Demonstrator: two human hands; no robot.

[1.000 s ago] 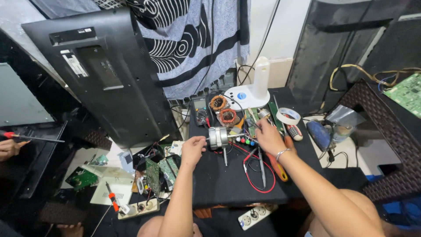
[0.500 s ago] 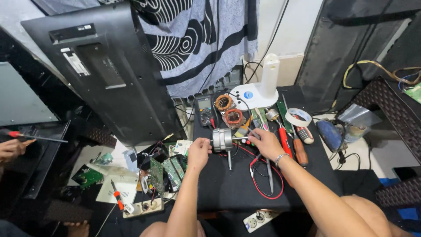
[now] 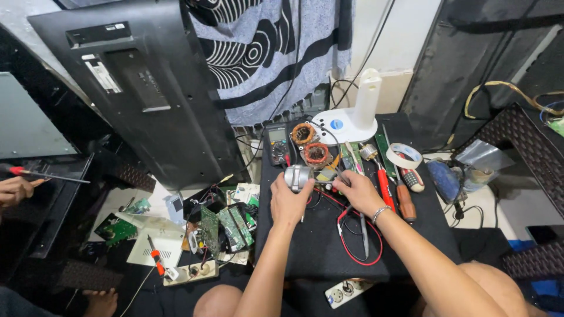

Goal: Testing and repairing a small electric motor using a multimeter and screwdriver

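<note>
The left hand (image 3: 288,202) is clamped on a small metal motor (image 3: 298,176) over the black worktop (image 3: 317,246). The right hand (image 3: 356,191) rests just beside it, fingers curled; whether it grips anything cannot be told.

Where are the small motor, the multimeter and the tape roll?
small motor (image 3: 298,175), head view, on its silver casing.
multimeter (image 3: 278,145), head view, on its dark face.
tape roll (image 3: 404,156), head view, on its white ring.
</note>
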